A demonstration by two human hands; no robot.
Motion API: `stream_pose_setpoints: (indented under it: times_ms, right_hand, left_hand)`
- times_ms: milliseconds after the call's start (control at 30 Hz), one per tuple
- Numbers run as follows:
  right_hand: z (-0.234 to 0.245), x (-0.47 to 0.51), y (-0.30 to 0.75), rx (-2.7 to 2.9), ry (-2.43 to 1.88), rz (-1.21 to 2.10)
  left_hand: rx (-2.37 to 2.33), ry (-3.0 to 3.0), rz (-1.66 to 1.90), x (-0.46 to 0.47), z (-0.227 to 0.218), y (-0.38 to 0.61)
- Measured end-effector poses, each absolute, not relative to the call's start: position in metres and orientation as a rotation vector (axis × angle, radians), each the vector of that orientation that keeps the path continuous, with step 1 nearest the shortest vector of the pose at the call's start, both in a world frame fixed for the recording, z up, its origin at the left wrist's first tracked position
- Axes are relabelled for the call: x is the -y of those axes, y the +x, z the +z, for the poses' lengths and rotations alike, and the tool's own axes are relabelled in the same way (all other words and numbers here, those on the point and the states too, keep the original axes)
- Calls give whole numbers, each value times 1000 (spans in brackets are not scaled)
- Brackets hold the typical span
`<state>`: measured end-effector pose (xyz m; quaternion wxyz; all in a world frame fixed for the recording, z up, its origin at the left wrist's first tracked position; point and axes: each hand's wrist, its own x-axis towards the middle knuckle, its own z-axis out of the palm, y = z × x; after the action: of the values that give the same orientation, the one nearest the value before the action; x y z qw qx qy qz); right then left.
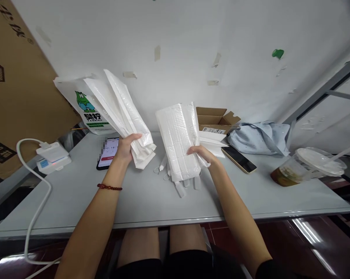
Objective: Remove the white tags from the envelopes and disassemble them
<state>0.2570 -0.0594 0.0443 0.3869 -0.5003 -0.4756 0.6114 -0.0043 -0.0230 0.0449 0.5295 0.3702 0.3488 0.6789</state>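
Note:
My left hand (125,149) is closed around the lower end of a bundle of long white packets (121,112) that fans up and to the left above the table. My right hand (202,154) grips the right edge of a thick stack of white face masks (179,141), held upright with its ear straps hanging down onto the grey table (151,201). The two bundles are apart, side by side over the table's middle. A red bead bracelet sits on my left wrist.
A white bag with a green cartoon (87,110) leans on the wall at the left. A phone with a lit screen (108,153), a charger and white cable (51,157), a second phone (239,159), a cardboard box (215,120), blue cloth (259,137), a plastic drink cup (305,166).

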Motion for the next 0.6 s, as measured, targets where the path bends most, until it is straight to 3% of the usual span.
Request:
stream_pose_setpoints:
  times_ms: [367,600]
  right_hand:
    - [48,60,265,1098,-1210,1439]
    - [47,59,256,888,-1151,1386]
  left_hand:
    - [-874,1137,1588,28,47,-6]
    - [-835,976,1650,27,49,-3]
